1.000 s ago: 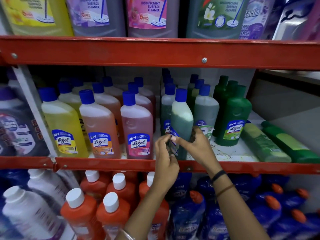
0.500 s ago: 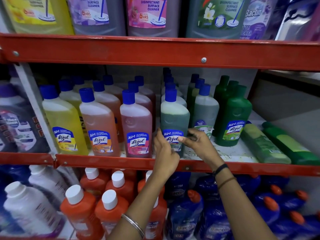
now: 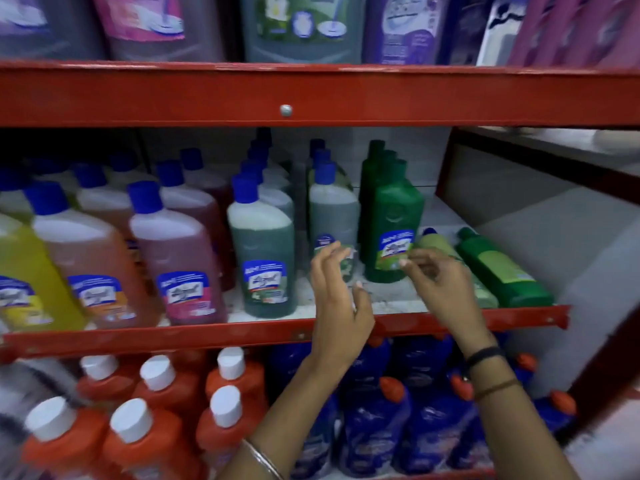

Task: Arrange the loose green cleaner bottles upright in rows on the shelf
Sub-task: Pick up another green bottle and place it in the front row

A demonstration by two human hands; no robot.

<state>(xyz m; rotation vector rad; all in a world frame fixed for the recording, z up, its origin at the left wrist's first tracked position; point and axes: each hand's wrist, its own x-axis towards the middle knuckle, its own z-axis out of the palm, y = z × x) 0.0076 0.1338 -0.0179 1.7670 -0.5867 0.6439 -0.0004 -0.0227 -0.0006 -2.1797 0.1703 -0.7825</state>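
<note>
On the middle shelf (image 3: 270, 336) a blue-capped bottle of dark green cleaner (image 3: 263, 251) stands upright at the front edge. Behind and to its right stand a grey-green bottle (image 3: 332, 216) and an opaque green bottle (image 3: 394, 230), each heading a row. Two green bottles lie on their sides at the shelf's right end, a pale one (image 3: 446, 251) and a darker one (image 3: 502, 271). My left hand (image 3: 341, 296) hovers open before the grey-green bottle. My right hand (image 3: 440, 282) is open in front of the opaque green bottle and the pale lying bottle, holding nothing.
Yellow (image 3: 27, 271), orange (image 3: 90, 265) and pink (image 3: 176, 261) cleaner bottles fill the shelf's left part. Large bottles stand on the upper shelf (image 3: 311, 95). Below are orange bottles with white caps (image 3: 152, 427) and blue bottles (image 3: 377, 420). A red post (image 3: 446, 161) bounds the right side.
Both hands have let go of the dark green bottle, which now stands upright at the front. The hands have moved right toward the green bottles. The view has shifted right.
</note>
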